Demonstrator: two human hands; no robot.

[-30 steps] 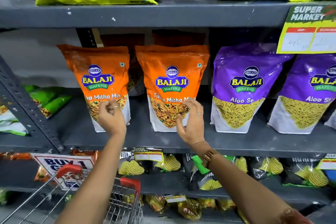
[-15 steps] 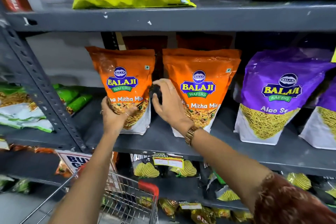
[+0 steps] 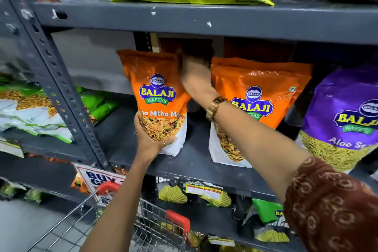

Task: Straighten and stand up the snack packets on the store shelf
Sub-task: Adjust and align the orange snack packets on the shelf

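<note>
My left grip (image 3: 152, 142) cupped the bottom of the left orange packet (image 3: 157, 96), which stood upright on the grey shelf (image 3: 196, 161). My right hand (image 3: 195, 80) reached into the gap between it and the second orange packet (image 3: 255, 96); its fingers were hidden behind, so I could not tell their hold. A purple packet (image 3: 343, 116) stood further right.

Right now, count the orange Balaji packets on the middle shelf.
2 in plain view: the left orange packet, its bottom cupped by the left hand, and the right orange packet, behind the right forearm. Dark orange shapes behind them may be more.
</note>
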